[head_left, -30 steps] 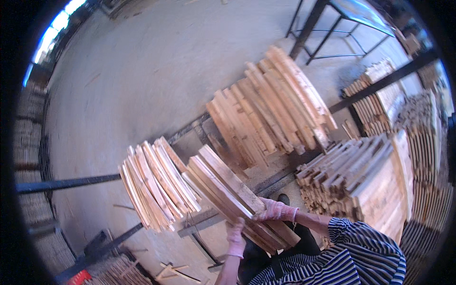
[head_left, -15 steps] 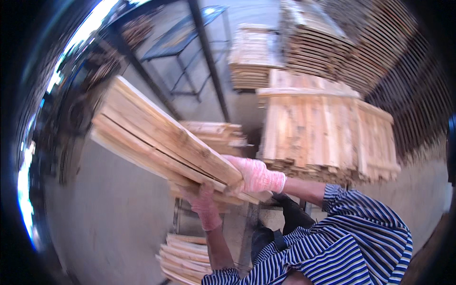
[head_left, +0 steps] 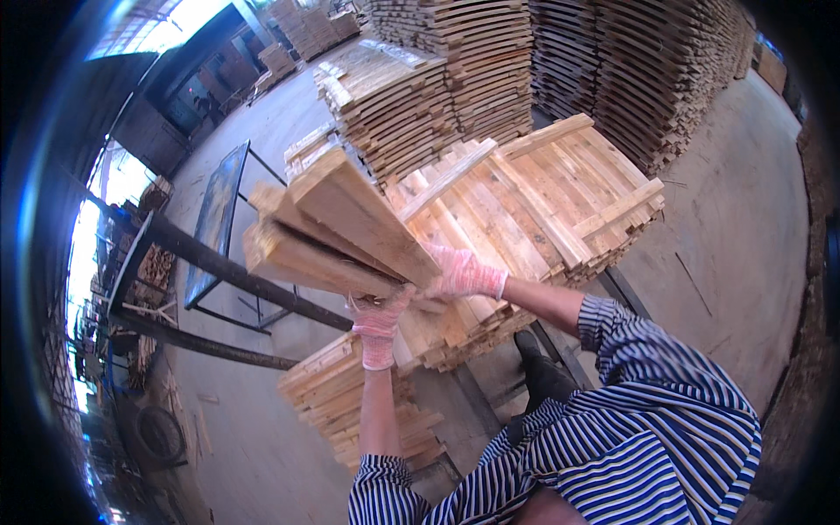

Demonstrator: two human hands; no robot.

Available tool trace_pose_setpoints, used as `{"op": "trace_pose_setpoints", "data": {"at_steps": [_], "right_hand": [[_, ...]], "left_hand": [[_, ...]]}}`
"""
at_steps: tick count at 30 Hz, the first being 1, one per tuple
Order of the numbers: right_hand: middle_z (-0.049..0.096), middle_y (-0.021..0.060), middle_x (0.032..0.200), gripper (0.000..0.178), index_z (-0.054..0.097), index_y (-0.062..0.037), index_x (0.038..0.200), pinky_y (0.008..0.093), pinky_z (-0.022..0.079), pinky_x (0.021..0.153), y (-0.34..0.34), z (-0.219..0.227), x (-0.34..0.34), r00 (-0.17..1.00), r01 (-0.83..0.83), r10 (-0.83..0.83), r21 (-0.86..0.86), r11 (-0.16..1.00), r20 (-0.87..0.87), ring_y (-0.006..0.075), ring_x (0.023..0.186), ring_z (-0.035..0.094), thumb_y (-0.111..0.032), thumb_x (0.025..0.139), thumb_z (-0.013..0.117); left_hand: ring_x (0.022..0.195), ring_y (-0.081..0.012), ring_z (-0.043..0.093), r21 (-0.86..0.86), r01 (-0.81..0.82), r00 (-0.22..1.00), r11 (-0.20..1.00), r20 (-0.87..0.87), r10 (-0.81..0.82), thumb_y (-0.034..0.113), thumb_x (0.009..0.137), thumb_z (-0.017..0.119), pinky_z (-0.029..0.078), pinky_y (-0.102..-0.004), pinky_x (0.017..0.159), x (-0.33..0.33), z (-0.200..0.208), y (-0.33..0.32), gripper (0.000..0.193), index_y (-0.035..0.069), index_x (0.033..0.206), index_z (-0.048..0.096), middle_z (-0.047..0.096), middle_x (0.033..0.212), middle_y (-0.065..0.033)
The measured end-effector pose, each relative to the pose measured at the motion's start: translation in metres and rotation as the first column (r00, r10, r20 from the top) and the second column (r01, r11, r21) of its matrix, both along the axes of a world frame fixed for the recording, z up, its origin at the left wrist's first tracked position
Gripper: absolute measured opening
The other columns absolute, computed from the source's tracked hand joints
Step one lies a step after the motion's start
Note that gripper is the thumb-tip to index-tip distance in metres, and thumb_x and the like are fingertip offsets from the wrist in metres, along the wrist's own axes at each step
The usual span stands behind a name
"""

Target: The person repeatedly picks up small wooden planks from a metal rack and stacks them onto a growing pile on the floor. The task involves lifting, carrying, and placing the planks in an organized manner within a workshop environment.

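Note:
Both my hands wear pink-and-white knit gloves and grip a bundle of wooden planks (head_left: 350,219) from either side. My left hand (head_left: 378,324) wraps the near lower end of the bundle. On the right side, my right hand (head_left: 459,271) is closed round the outer plank. The planks tilt up and away from me, and a dark gap runs between them. Behind and to the right lies a wide low stack of boards (head_left: 525,206), with a few loose strips laid across its top. The fingertips under the bundle are partly hidden.
A smaller plank stack (head_left: 350,394) stands low, left of my legs. Dark metal bars (head_left: 245,280) cross at left, beside a blue-topped metal table (head_left: 214,223). Tall stacks of boards (head_left: 486,79) rise at the back. A tyre (head_left: 160,431) lies at far left.
My view has turned to the right, toward the wide board stack. The held bundle now points more steeply away from me and lies in front of that stack; both hands still grip it.

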State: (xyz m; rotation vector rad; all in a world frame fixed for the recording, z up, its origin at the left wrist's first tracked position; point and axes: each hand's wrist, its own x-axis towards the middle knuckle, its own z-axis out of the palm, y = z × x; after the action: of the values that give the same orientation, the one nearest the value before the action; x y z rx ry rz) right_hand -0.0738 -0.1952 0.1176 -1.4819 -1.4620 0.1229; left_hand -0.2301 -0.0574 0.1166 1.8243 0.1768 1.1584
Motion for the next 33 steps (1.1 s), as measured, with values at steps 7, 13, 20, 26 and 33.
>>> {"op": "trace_pose_setpoints", "data": {"at_steps": [7,13,20,26,33], "right_hand": [[0.069,0.0135,0.126,0.086,0.047,0.0002,0.146,0.0349,0.049,0.102,-0.027,0.082,0.036,0.803,-0.189,0.082,-0.121,0.975,-0.591,0.0206,0.114,0.064,-0.033,0.078,0.088],[0.069,0.0168,0.122,0.076,0.057,0.0056,0.134,0.0312,0.054,0.091,-0.124,0.020,0.171,0.614,-0.079,-0.075,-0.155,0.985,-0.786,0.0199,0.108,0.065,-0.035,0.078,0.089],[0.074,0.0086,0.099,0.043,0.075,-0.0008,0.100,0.0315,0.056,0.082,-0.227,-0.069,0.366,0.320,0.000,-0.456,-0.482,0.876,-0.830,0.0181,0.093,0.069,-0.035,0.077,0.087],[0.061,0.0230,0.132,0.089,0.038,-0.0016,0.148,0.0442,0.051,0.100,-0.205,-0.074,0.372,0.457,0.549,-0.871,-0.827,0.119,0.178,0.0355,0.125,0.060,-0.042,0.080,0.078],[0.058,0.0231,0.120,0.072,0.043,-0.0088,0.146,0.0502,0.052,0.094,-0.156,-0.038,0.253,0.788,0.466,-0.612,-0.716,0.519,0.069,0.0418,0.113,0.057,-0.032,0.083,0.069]], "left_hand": [[0.117,-0.0281,0.063,-0.488,0.298,0.925,0.820,-0.063,-0.374,0.021,0.089,0.074,0.054,-0.0425,0.101,0.057,0.001,0.086,0.060,0.004,0.141,0.050,0.061,0.134,-0.0134],[0.129,-0.0329,0.054,-0.832,0.470,0.744,0.295,0.193,-0.640,0.054,0.088,0.063,0.049,-0.0500,0.107,0.211,0.000,-0.039,0.084,0.006,0.152,0.037,0.051,0.146,-0.0138],[0.113,-0.0333,0.061,-0.908,0.418,0.694,0.011,0.312,-0.649,0.062,0.082,0.065,0.051,-0.0484,0.099,0.302,-0.083,-0.056,0.083,0.007,0.143,0.048,0.062,0.126,-0.0151],[0.113,-0.0324,0.061,-0.961,0.225,0.801,0.161,0.088,-0.593,0.064,0.083,0.063,0.050,-0.0466,0.100,0.309,-0.096,-0.044,0.083,0.008,0.143,0.051,0.063,0.127,-0.0142],[0.114,-0.0318,0.059,-0.925,0.376,0.733,-0.051,0.330,-0.595,0.065,0.087,0.059,0.048,-0.0452,0.102,0.301,-0.122,-0.035,0.080,0.008,0.142,0.052,0.062,0.128,-0.0137]]}}
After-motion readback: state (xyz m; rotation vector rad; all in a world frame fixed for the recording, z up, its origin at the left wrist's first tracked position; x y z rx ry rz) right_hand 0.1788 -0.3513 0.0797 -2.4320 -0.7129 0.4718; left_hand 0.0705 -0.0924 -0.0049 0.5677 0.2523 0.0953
